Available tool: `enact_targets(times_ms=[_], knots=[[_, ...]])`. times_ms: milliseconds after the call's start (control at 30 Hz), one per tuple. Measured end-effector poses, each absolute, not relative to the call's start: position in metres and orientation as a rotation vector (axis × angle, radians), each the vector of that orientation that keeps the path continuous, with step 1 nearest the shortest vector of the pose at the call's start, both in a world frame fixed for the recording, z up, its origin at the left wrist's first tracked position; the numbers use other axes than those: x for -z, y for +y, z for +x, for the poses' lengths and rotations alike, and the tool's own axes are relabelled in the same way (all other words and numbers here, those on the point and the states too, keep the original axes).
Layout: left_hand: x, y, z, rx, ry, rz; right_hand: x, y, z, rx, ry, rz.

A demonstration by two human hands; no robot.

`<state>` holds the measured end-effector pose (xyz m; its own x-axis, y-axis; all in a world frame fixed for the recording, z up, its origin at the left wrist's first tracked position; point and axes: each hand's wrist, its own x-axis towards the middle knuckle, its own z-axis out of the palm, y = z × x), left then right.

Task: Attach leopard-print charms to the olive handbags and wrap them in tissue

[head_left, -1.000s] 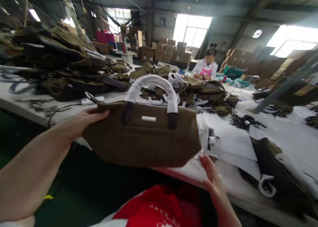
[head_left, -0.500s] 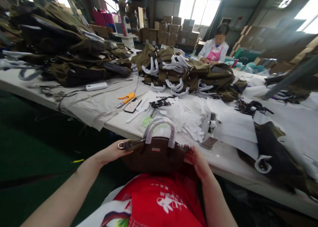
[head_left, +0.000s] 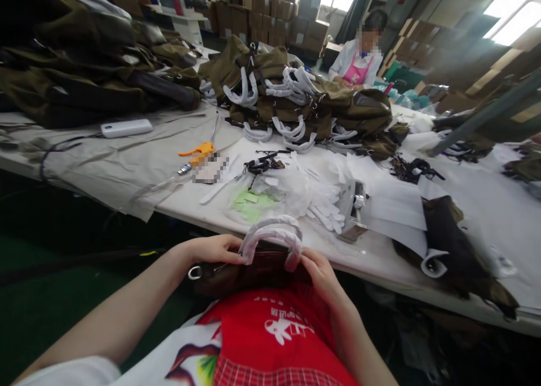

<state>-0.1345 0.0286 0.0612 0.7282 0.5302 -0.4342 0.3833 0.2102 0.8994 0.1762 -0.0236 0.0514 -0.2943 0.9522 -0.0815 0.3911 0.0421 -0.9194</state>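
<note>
With twelve o'clock straight ahead of the person nearest me, the long white-covered desk [head_left: 181, 200] stretches from ten round to three. A tall heap of olive-brown fabric bags [head_left: 97, 87] rises at ten o'clock, and a lower pile of olive bags with white-wrapped handles [head_left: 333, 101] lies at twelve. Beyond it, at one, a co-worker in a white top and pink apron [head_left: 357, 65] looks busy. The dark brown handbag with arched, white-wrapped handles [head_left: 253, 276] is between the desk's near edge and a red printed apron [head_left: 283, 324]. The bare left hand [head_left: 217, 249] pinches its top edge with the fingers, at the handles' nine o'clock end; the bare right hand [head_left: 321, 270] has its fingers at the three o'clock end, pinching or merely resting, I can't tell. A small metal dispenser [head_left: 354, 220] stands towards two, an orange air gun [head_left: 198, 154] lies at eleven, pale green slips [head_left: 252, 202] at twelve.
</note>
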Motion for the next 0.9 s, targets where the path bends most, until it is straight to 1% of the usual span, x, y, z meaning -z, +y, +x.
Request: enact_targets(times_ms=[67, 133, 167, 200, 233, 300, 333, 367, 467, 567, 633, 700, 767, 833, 900], knots=[[-0.059, 0.028, -0.141, -0.159, 0.823, 1.338, -0.051, -0.02, 0.176, -1.603, -1.605, -1.188], [-0.06, 0.027, -0.146, -0.139, 0.781, 1.302, -0.052, -0.017, 0.17, -1.828, -1.612, -1.212], [-0.061, 0.027, -0.147, -0.106, 0.756, 1.305, -0.053, -0.016, 0.165, -1.813, -1.696, -1.299], [-0.062, 0.026, -0.146, -0.071, 0.746, 1.329, -0.055, -0.015, 0.158, -1.694, -1.815, -1.399], [-0.063, 0.025, -0.143, -0.051, 0.764, 1.377, -0.057, -0.015, 0.15, -1.494, -1.941, -1.472], [-0.063, 0.023, -0.136, -0.079, 0.895, 1.506, -0.063, -0.017, 0.131, -1.112, -2.136, -1.444], [-0.063, 0.021, -0.131, -0.116, 0.974, 1.563, -0.065, -0.018, 0.121, -1.038, -2.212, -1.371], [-0.062, 0.02, -0.126, -0.161, 1.04, 1.599, -0.068, -0.02, 0.112, -1.046, -2.28, -1.289], [-0.058, 0.018, -0.117, -0.333, 1.138, 1.543, -0.074, -0.029, 0.091, -1.275, -2.473, -0.979], [-0.053, 0.021, -0.115, -0.56, 1.289, 1.347, -0.077, -0.037, 0.083, -1.46, -2.589, -0.579], [-0.05, 0.024, -0.115, -0.668, 1.332, 1.18, -0.075, -0.04, 0.082, -1.594, -2.556, -0.48], [-0.048, 0.024, -0.115, -0.721, 1.271, 0.995, -0.069, -0.038, 0.079, -1.784, -2.35, -0.631], [-0.047, 0.022, -0.113, -0.739, 1.175, 0.839, -0.061, -0.032, 0.073, -1.978, -1.958, -0.994], [-0.049, 0.017, -0.108, -0.758, 1.1, 0.742, -0.052, -0.025, 0.064, -2.103, -1.573, -1.308], [-0.053, 0.009, -0.101, -0.789, 1.056, 0.7, -0.046, -0.021, 0.054, -2.211, -1.399, -1.385]])
